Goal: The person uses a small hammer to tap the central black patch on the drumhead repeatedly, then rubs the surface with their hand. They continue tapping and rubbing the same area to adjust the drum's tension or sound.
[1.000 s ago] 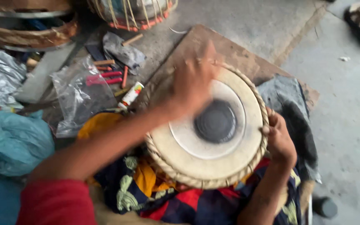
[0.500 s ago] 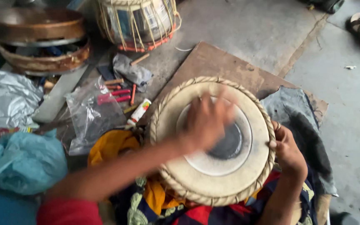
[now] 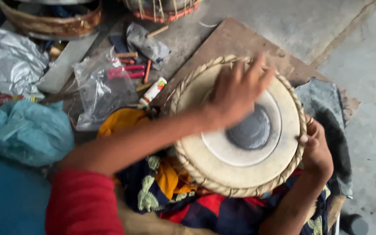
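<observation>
So the drum (image 3: 240, 143), a tabla-type hand drum with a pale skin head, a dark round patch in the middle and a braided rim, is sitting in the person's lap on top of a patterned red, blue and yellow cloth (image 3: 170, 191).

The left hand (image 3: 236, 93) is over the upper left part of the drumhead with the fingers spread loose, not gripping anything. It's blurry, so I can't tell if the fingertips are actually touching the skin. The right hand (image 3: 316, 152) is curled around the right edge of the drum, fingers clenched against the braided rim.

Containers, since that's the fun part:
- a clear plastic bag (image 3: 101, 91) lies on the floor left of the drum, with a few pink/red sticks (image 3: 125, 72) showing in it. I can't quite tell if all of them are inside or just lying on top.
- a round woven basket (image 3: 53, 21) sits at the top left, with dark stuff inside that's too murky to make out.
- a crumpled silver foil bag (image 3: 9, 61) and a teal plastic bag (image 3: 22, 130) are on the left, contents hidden.

A small white tube with a red cap (image 3: 152, 91) lies just beside the drum's upper left rim. Behind the drum there's a brown wooden board (image 3: 240, 37), and another laced drum (image 3: 162, 8) peeks in at the top edge.
</observation>
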